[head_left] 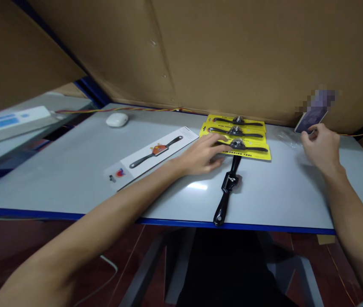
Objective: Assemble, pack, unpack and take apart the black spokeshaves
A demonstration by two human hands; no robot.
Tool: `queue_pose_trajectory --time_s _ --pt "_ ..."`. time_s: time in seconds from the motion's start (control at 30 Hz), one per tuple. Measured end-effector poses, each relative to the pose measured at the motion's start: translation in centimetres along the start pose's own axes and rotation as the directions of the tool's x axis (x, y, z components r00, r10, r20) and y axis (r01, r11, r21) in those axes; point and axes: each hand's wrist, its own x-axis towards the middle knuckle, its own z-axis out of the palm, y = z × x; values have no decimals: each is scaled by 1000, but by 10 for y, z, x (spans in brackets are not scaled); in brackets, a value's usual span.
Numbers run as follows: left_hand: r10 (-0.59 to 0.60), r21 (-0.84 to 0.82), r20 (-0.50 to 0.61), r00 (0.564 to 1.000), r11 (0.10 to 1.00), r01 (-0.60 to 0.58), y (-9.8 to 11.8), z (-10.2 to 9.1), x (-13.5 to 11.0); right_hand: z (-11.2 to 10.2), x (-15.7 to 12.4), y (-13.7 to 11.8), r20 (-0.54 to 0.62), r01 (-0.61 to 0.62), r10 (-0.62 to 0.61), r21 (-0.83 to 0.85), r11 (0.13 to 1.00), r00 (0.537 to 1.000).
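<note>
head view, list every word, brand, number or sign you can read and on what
"WORKING TOOL" on the nearest yellow card; any letters before it unclear.
Lettering on the two yellow cards behind: too blurred to read.
Print on the white card: too small to read.

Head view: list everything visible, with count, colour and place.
Desk: one, grey with blue edge, centre.
Carded spokeshaves: three, black on yellow, overlapping, back centre.
Loose spokeshave: one, black, front centre.
Printed spokeshave package: one, white, left centre.
Phone-like slab: one, purplish, partly pixelated, back right.
Plastic wrap: some, clear, beside the slab.
Rounded device: one, white, back left.
Side table: one, grey, far left.
Power strip: one, white and blue, on that table.
Twisted wire: count unclear, red and yellow, along the back.
Cardboard panels: at least two, brown, behind.
Floor: one, reddish, below.
Cable: one, white, low left.
Frame parts: several, grey, bottom.
Left hand: one, bare, at the nearest yellow card.
Right hand: one, bare, at the slab.
</note>
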Motion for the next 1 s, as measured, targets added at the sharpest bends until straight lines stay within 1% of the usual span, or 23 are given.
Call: queue_pose_trajectory --time_s 0.07,0.13,0.2,0.23,0.27,0.3,0.37,0.43,0.5,0.57,0.63,0.67,0.7,0.77,0.8,0.93,1.0 --pt "84 -14 23 996 996 -84 15 2 4 1 -2 2 62 37 -31 -100 994 998" --pt "150 -25 69 986 989 -149 27 3 7 4 -4 6 196 48 -9 -193 980 981" --pt "180 -34 118 977 984 -177 36 3 9 7 -5 10 334 58 28 -245 968 942" --pt "184 -48 136 973 983 -179 38 2 9 7 -5 12 367 70 30 -257 964 930" --pt "189 -70 148 971 981 -180 40 1 9 8 -5 13 370 88 16 -263 961 929" --pt "194 -101 156 969 979 -179 41 0 10 8 -5 13 343 106 -8 -267 958 939" --pt "202 -169 170 964 970 -173 42 -2 10 6 -5 11 220 113 -57 -249 962 974" --pt "188 -206 186 964 967 -149 42 -5 11 3 -6 4 73 108 -99 -134 985 992" --pt "150 -204 200 968 973 -109 41 -7 11 0 -11 -8 -44 166 -163 62 984 986" --pt "117 -196 206 972 978 -76 39 -8 11 -2 -19 -22 -102 288 -271 230 930 957" --pt "95 -200 214 972 979 -52 36 -8 11 -3 -28 -35 -113 403 -388 317 858 915" --pt "86 -205 220 972 978 -40 35 -7 11 -4 -33 -41 -87 444 -442 342 828 893" --pt "79 -207 225 971 978 -32 34 -6 10 -4 -37 -46 -54 474 -489 360 804 871" --pt "67 -195 232 970 980 -21 33 -3 10 -4 -45 -53 -15 499 -537 389 774 844" --pt "53 -175 229 972 984 -13 33 -1 10 -3 -47 -55 -8 501 -545 402 766 839" --pt "-33 -55 197 980 997 45 34 5 11 0 -55 -58 31 459 -531 462 759 847" --pt "-49 -40 200 978 997 59 33 3 12 3 -57 -59 58 452 -550 502 737 833"
